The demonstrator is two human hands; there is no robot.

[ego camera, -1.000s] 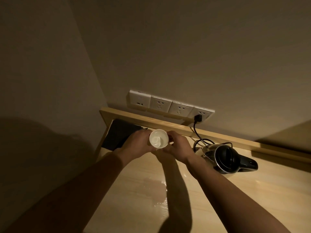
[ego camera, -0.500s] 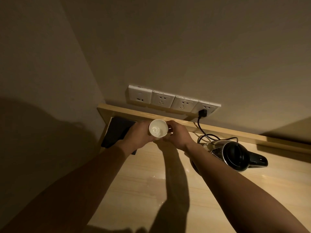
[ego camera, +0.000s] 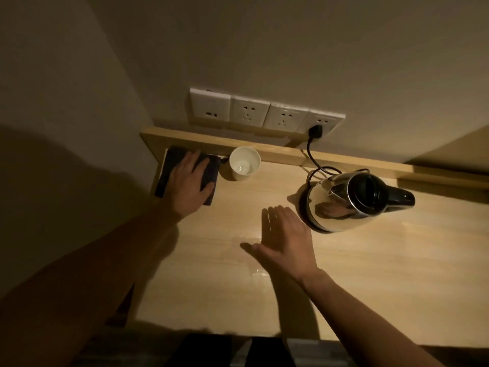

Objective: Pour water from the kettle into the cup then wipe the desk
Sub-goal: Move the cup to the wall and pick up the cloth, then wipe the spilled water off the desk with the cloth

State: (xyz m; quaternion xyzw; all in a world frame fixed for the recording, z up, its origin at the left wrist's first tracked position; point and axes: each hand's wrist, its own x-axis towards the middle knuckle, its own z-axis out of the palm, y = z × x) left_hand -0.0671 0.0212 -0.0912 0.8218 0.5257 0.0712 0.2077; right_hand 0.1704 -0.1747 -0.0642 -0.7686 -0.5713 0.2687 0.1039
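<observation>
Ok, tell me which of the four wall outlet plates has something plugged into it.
The rightmost outlet plate: a black plug sits in it, its cord running down to the kettle. The other three are bare.

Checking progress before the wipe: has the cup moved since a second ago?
Yes. The cup has come out of both hands and now stands on the desk against the back ledge, below the wall sockets, beside the dark cloth.

One view only, from the person's head, looking steeply down and forward over the desk [ego camera: 370,282] toward the wall. The wide lens bends the edges. The socket strip [ego camera: 264,113] sits above centre; the desk fills the frame below it, and both forearms enter from the bottom edge, close to the lens.
</observation>
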